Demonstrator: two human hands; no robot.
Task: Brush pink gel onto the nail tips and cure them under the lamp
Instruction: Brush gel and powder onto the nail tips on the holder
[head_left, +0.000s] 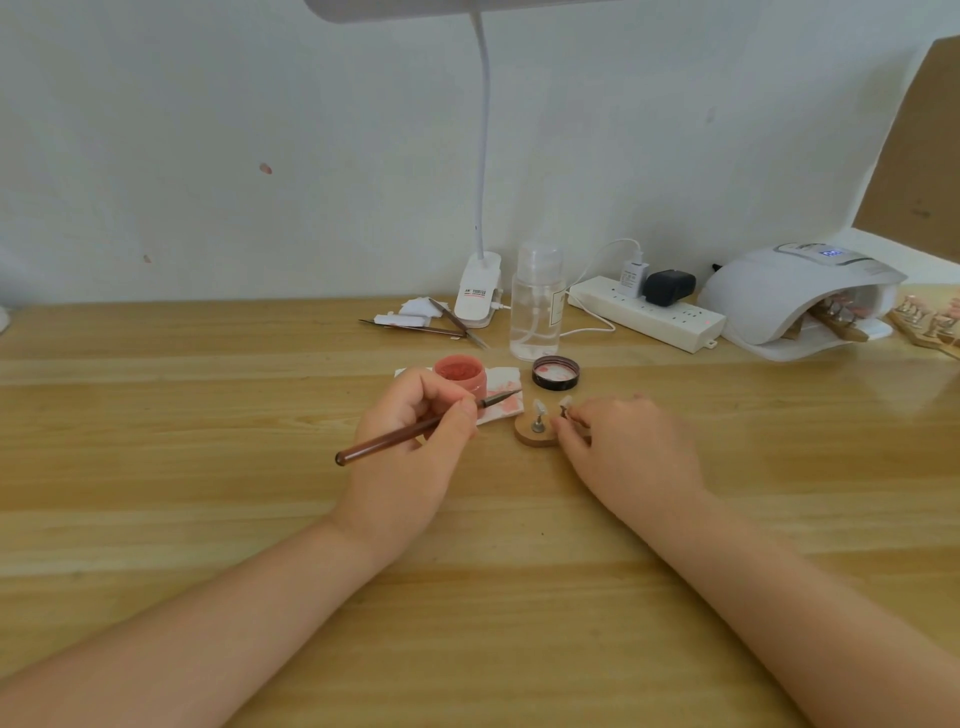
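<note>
My left hand grips a brown brush, its tip over a stained white wipe beside the open pink gel jar. Just right of the wipe stands a small round wooden stand with a clear nail tip on a metal clip. My right hand pinches a second holder with a nail tip next to that stand. The white curing lamp sits at the back right, with wooden holders of pink tips inside its opening.
The jar's black lid lies upturned behind the stand. A clear bottle, a clip desk lamp, a power strip, spare brushes with wipes and more tip holders line the back of the wooden table.
</note>
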